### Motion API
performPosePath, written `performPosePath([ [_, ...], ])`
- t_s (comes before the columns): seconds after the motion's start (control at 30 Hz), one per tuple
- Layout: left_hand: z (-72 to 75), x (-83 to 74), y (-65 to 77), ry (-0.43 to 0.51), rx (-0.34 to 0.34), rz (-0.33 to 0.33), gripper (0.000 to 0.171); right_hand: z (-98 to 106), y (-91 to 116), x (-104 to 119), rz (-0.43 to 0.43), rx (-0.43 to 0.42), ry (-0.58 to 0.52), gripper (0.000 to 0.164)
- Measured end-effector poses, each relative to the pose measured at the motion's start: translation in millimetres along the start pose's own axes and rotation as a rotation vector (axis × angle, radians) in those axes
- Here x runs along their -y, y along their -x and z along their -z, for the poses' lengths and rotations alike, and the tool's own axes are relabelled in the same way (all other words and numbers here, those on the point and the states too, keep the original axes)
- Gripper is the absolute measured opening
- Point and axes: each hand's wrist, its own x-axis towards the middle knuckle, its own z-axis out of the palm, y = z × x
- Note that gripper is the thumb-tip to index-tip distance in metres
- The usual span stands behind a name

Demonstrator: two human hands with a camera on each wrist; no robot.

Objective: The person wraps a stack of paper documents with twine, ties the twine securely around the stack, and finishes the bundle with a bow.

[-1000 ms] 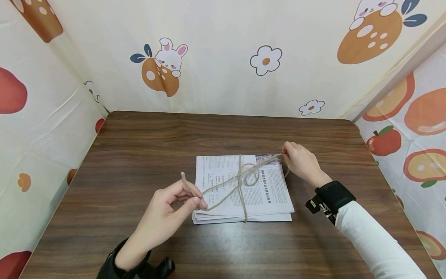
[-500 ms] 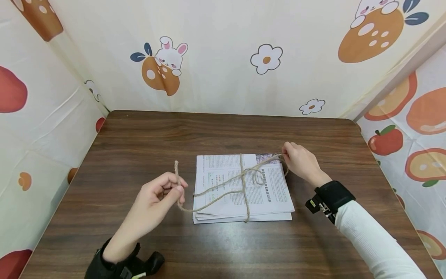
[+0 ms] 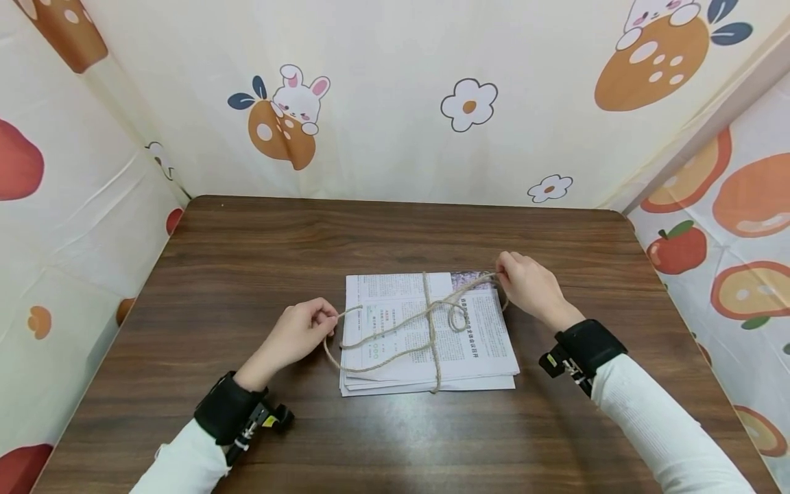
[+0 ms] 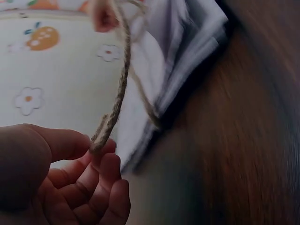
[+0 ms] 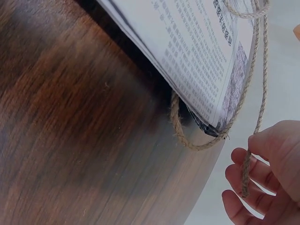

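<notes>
String (image 3: 434, 350): crosses the papers, with a loose curl; a slow, even pull should work best, so nothing slides.
Papers (image 3: 490, 350): flat stack, just below the frame's middle, on the brown table (image 3: 278, 240).
Left hand (image 3: 304, 329): left of the papers, thumb and fingers pinching near one string end.
Right hand (image 3: 531, 283): stack's top right, pinching near another end.

the head view looks forward and down from above the table (image 3: 259, 264) to its far edge. the left wrist view peers closely past the left hand (image 3: 302, 333), the right past the right hand (image 3: 527, 285); both share the paper stack (image 3: 459, 353) and twine (image 4: 122, 86).
</notes>
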Motion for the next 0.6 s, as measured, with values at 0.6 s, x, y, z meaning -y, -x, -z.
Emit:
performPosePath([
  [0.6,-26.0,-93.0,-23.4,-0.537,0.09,-0.348,0.01,-1,-5,3,0.026,0.017,-0.009,0.008],
])
